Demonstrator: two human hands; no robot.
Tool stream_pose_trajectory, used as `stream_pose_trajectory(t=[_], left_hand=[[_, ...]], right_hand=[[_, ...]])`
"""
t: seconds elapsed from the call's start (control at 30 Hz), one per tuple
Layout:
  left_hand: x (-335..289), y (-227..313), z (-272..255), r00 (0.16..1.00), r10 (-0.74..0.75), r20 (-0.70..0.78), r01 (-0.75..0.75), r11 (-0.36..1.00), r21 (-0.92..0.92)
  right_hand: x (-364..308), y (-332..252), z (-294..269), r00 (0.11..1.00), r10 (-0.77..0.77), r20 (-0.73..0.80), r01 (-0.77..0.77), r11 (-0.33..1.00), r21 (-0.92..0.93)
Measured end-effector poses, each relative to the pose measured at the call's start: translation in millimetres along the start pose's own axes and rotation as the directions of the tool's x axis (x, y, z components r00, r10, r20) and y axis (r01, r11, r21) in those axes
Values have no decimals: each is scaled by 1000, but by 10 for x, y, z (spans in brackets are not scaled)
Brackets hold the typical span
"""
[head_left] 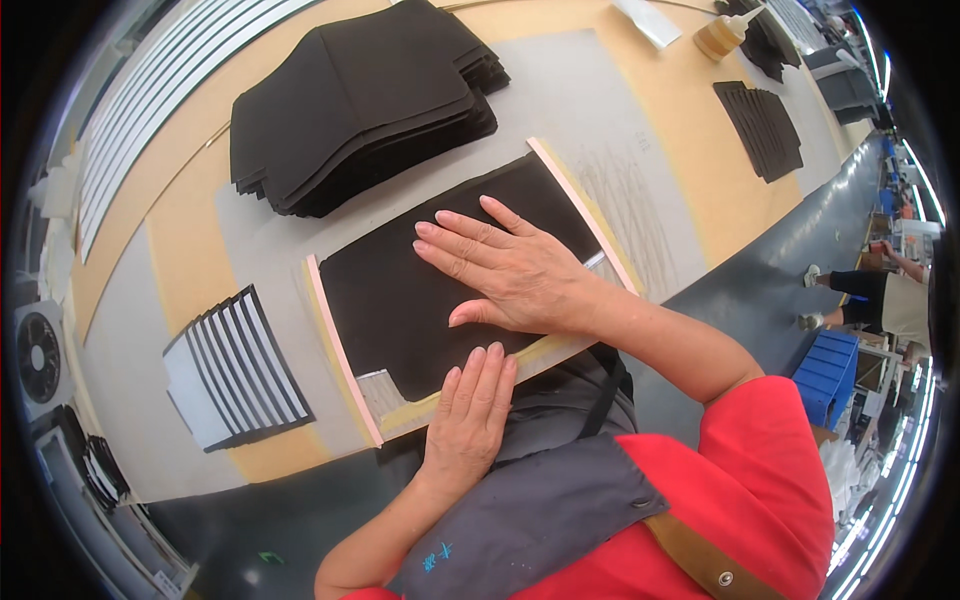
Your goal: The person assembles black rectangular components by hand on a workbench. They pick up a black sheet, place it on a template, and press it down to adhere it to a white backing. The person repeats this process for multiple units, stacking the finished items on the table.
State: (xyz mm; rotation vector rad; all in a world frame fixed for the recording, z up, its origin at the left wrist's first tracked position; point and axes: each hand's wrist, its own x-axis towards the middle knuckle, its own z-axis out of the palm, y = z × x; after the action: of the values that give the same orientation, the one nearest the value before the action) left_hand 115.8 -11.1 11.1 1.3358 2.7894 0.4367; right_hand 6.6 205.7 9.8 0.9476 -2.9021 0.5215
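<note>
A black sheet [385, 290] with notched corners lies flat on the table before me, between two pale pink strips [333, 350]. My right hand [510, 265] rests on top of the sheet, palm down, fingers spread. At the sheet's near edge is my left hand [465, 420], its fingers stretched out straight and side by side, touching the edge. Neither hand grips anything. Just beyond the sheet stands a thick stack of similar black sheets [350, 90].
To the left, white pieces with black edging [240, 370] lie fanned out. Small black pieces [758, 130] overlap at the right, near a bottle of amber liquid [722, 38]. Long white strips [150, 110] line the far left. Past the table's right edge are a blue bin [828, 375] and another person [890, 300].
</note>
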Motion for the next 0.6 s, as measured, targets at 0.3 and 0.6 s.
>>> stream_pose_trajectory(t=[0.3, 0.6], left_hand=[[22, 8, -45, 1000, -16, 7, 16, 1000, -10], [16, 37, -52, 998, -60, -36, 61, 998, 21]], right_hand=[[12, -51, -62, 997, 35, 64, -35, 999, -14], [42, -92, -125, 998, 33, 57, -29, 996, -83]])
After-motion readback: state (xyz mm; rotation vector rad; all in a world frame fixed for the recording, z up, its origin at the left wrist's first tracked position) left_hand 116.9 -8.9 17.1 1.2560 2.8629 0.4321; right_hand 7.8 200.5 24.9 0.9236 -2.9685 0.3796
